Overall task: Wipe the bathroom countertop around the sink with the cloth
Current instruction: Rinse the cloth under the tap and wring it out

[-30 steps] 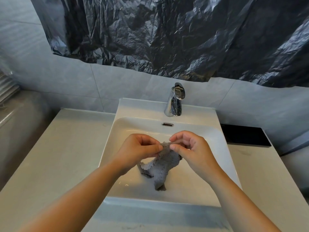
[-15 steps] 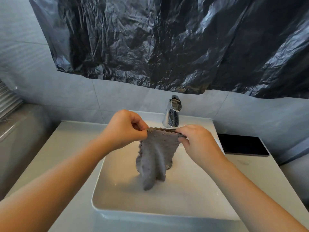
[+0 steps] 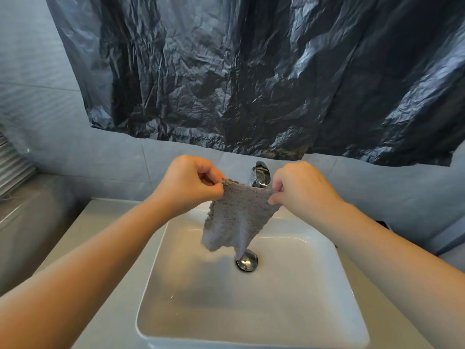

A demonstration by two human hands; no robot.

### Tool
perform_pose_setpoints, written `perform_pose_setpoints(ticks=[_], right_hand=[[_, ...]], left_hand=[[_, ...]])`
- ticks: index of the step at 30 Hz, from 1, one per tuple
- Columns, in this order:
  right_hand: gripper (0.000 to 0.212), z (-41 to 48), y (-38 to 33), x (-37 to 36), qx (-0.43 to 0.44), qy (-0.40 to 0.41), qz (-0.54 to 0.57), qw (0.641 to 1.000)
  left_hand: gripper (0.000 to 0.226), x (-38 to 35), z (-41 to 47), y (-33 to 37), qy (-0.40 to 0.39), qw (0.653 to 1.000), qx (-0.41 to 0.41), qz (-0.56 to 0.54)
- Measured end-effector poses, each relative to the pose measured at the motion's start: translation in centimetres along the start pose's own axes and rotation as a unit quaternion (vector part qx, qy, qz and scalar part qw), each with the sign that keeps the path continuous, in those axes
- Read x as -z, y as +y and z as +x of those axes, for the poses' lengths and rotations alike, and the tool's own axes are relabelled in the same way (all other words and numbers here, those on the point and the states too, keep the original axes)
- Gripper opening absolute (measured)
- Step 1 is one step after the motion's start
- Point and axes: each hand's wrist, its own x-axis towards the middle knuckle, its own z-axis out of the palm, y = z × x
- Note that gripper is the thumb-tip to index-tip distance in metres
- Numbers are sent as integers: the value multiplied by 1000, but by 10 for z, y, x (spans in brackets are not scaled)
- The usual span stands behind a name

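Observation:
A small grey cloth (image 3: pixel 237 219) hangs spread out in the air above the white sink basin (image 3: pixel 297 321). My left hand (image 3: pixel 187 185) pinches its upper left corner. My right hand (image 3: pixel 302 188) pinches its upper right corner. The cloth's lower edge dangles just above the chrome drain plug (image 3: pixel 247 260). The pale countertop (image 3: pixel 100 222) runs along the sink's left side; its right side is mostly hidden behind my right forearm.
A chrome faucet (image 3: pixel 260 176) stands behind the cloth at the back of the basin. Crumpled black plastic sheeting (image 3: pixel 251 71) covers the wall above. Grey tiled wall (image 3: pixel 50 122) lies to the left, with a plastic-wrapped ledge (image 3: pixel 25 217) at the left edge.
Both hands lifted the bunched cloth out of the basin and pulled its top corners apart, so it hangs opened out. The view has tilted up.

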Motion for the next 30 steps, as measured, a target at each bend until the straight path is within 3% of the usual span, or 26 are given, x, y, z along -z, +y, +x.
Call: perform_pose_setpoints(ticks=[4,12,14,16,18,21,26,30], right_hand=[[31,-8,-7,-4,36,78,23,996],[54,-2,-8,-6,-2,-19,-31,999],[41,-4,-8,-9,19,-55,-40,997],[12,-5,-4,-15,44,-97,3,994],[19,-9,3,-23,58,-74,82,992],[38,-18,7,-35,90,34,184,978],[18,-19,6,-43,189,80,148,967],[12,-14,6,-42,148,59,99,982]], left_hand=[[12,6,5,-5,3,998,-1,61],[13,-3,-7,-5,6,998,36,-45],[19,-4,-8,1,-6,998,19,-57],[19,-2,-8,4,-11,999,4,-51],[16,2,-8,3,-8,999,1,-39],[15,8,-5,-4,9,999,8,-30],[22,11,-4,-11,9,1000,16,-18],[23,10,-6,-12,10,1000,21,-20]])
